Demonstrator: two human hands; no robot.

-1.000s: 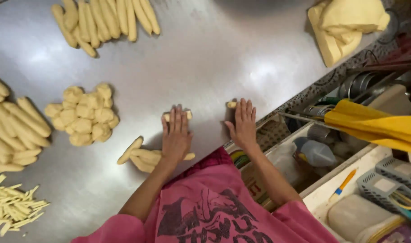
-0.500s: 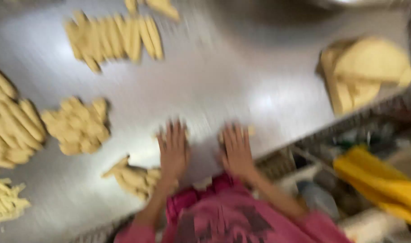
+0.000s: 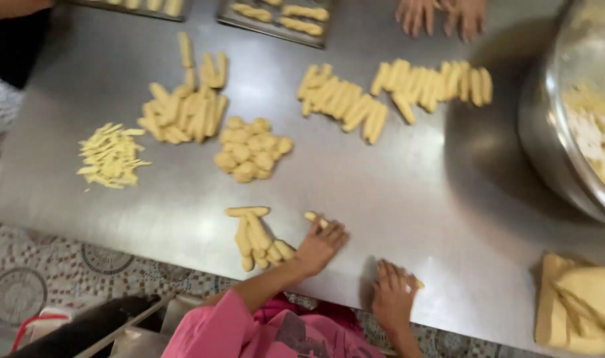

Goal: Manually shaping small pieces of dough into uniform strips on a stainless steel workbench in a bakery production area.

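Pale dough is lying under both hands on a steel table. The left hand, fingers spread flat, is pressing a small dough stick at its fingertips. The right hand, fingers together, is covering another dough piece. Just left, a pile of rolled sticks is resting. Farther off, dough balls and a metal bowl are sitting.

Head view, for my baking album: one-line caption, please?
Left hand and right hand each roll a dough piece on a steel table among dough sticks.
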